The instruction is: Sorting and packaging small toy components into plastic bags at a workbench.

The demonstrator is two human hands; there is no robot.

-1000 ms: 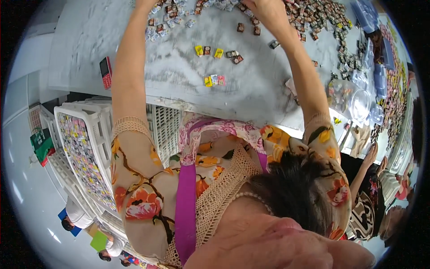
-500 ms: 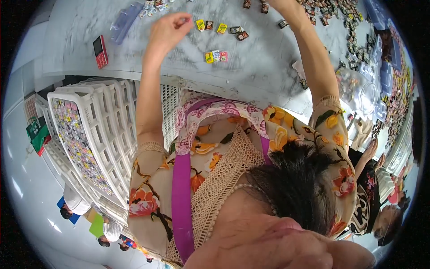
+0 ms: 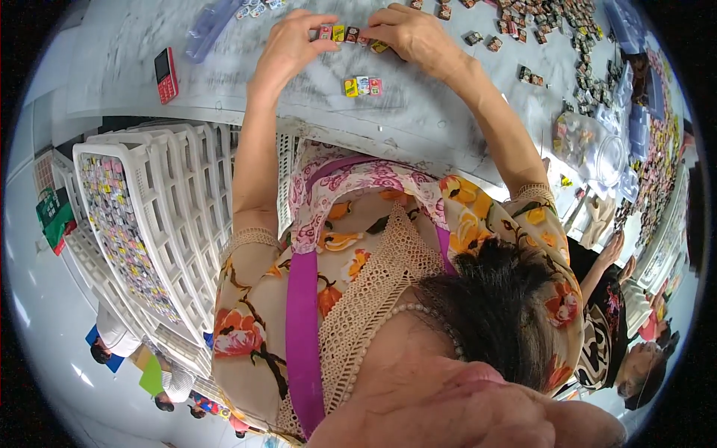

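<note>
1. L hand (image 3: 287,51): thumb & index narrow, pinching the pink pkt (image 3: 326,33) at the L end of the upper row, one digit on the far edge, one on the near.
2. R hand (image 3: 418,37): fingertips at the R end of the row, narrow gap; cannot tell if closed on a pkt.
3. Btwn hands: yellow pkt (image 3: 338,34), then dark pkt (image 3: 351,35), side by side on the table (image 3: 418,112).
4. Obstruction: R fingers partly cover the R-end pkts.
5. Nearer the body, apart from both hands: 3-pkt set (image 3: 363,86), yellow/white-blue/pink, pkts touching.
6. L side: red-edged phone (image 3: 166,75); bluish plastic tray (image 3: 211,31) beyond it.
7. R side: loose dark pkts (image 3: 531,76), dark pkt pile (image 3: 530,16), clear jar (image 3: 590,149).
8. Orientation: upper row's long axis runs L-R, approx. parallel to the 3-pkt set; indiv. pkts point near-far.
</note>
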